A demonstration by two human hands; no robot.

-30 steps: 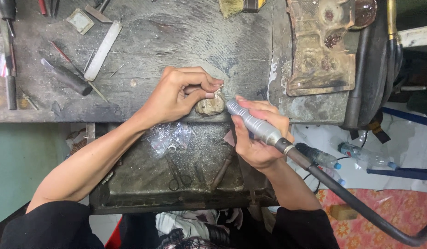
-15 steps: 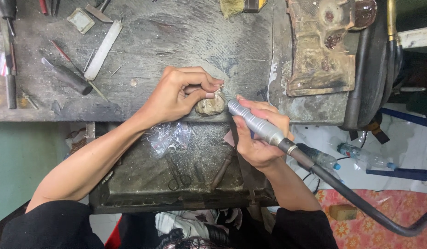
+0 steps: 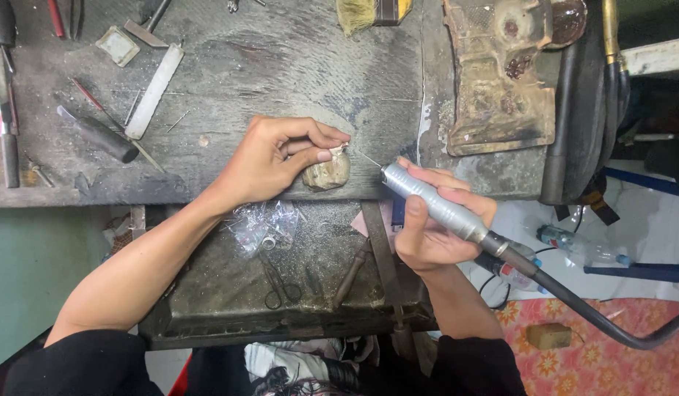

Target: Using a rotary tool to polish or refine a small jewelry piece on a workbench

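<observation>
My left hand [image 3: 277,158] pinches a tiny pale piece [image 3: 339,149] between thumb and forefinger, held over a worn wooden bench peg [image 3: 327,174] at the edge of the dark workbench [image 3: 295,66]. My right hand [image 3: 435,224] grips a silver rotary handpiece [image 3: 431,202] like a pen. Its thin bit [image 3: 369,159] points at the small piece, a short gap away. A black flexible cable [image 3: 574,312] runs from the handpiece down to the right.
A flat file [image 3: 154,92], a dark-handled tool [image 3: 104,138] and a small square block [image 3: 118,45] lie at the back left. A brush [image 3: 358,13] and a rusty metal block [image 3: 501,73] sit at the back. Scissors [image 3: 280,282] and clear plastic bags [image 3: 262,224] lie in the tray below.
My right hand has drawn the handpiece back to the right, so the bit has come off the small piece. The left hand keeps its pinch at the peg.
</observation>
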